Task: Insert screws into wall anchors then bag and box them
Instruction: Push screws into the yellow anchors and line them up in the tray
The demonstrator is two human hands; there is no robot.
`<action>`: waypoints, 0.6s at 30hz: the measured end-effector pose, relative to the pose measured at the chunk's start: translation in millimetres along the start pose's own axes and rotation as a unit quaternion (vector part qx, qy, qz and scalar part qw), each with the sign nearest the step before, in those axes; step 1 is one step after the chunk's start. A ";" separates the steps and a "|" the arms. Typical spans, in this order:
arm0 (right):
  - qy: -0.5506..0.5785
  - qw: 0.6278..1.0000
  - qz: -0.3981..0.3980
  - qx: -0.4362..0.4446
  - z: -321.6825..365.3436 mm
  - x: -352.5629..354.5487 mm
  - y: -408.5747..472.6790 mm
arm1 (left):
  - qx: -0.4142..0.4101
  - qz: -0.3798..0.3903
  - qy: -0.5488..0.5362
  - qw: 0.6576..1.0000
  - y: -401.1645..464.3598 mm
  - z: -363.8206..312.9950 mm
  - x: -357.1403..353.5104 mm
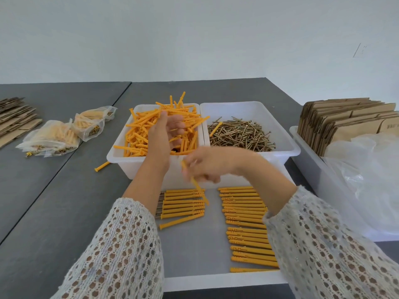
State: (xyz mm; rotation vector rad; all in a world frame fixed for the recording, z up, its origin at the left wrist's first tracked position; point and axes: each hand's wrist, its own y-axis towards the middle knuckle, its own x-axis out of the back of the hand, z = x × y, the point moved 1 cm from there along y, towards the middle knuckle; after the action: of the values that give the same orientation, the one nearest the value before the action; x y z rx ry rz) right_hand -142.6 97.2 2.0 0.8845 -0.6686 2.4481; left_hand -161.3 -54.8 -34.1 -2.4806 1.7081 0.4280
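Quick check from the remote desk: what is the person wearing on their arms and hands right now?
Both arms wear loose, pale grey-white open-knit sleeves with a honeycomb-like hole pattern; the left sleeve and right sleeve end short of the wrists. The left hand and right hand are bare: no gloves, rings or watch visible.

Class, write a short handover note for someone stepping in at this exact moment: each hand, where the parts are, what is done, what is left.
Left hand: over the anchor bin, fingers loosely curled among loose anchors; whether it grips any is unclear.
Right hand: holds one anchor above the tray; blurred.
Screw bin sits right of the anchor bin.
Done: two rows of anchors in the tray, screw ends showing on the left row; filled bags at far left.
Left: lay this anchor down, bag the rows, box them using the flat cartons.
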 end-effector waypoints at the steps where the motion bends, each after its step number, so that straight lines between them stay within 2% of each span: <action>1: -0.082 0.995 0.062 -0.017 2.1 -14.9 4.9 | 0.003 -0.001 -0.010 1.000 -0.2 0.4 0.9; 3: -0.253 0.961 0.111 -0.020 6.6 -47.7 13.6 | 0.005 0.000 -0.018 1.000 -1.0 0.4 1.6; 5: -0.357 0.929 0.095 0.000 12.1 -81.3 16.6 | 0.002 0.000 -0.022 1.000 -2.1 -0.7 1.4; 10: -0.441 0.893 0.066 0.064 24.9 -126.2 18.5 | 0.001 -0.009 -0.015 1.000 -4.2 -1.3 -0.8; 18: -0.406 0.909 0.023 0.094 18.2 -115.1 19.6 | -0.013 -0.011 0.023 1.000 -5.7 -0.7 -4.4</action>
State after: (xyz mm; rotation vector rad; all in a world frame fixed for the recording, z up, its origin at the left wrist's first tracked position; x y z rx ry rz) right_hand -65.4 43.3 -69.3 2.0259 -0.7160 2.1361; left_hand -157.4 -48.9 -32.6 -2.5441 1.7021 0.3981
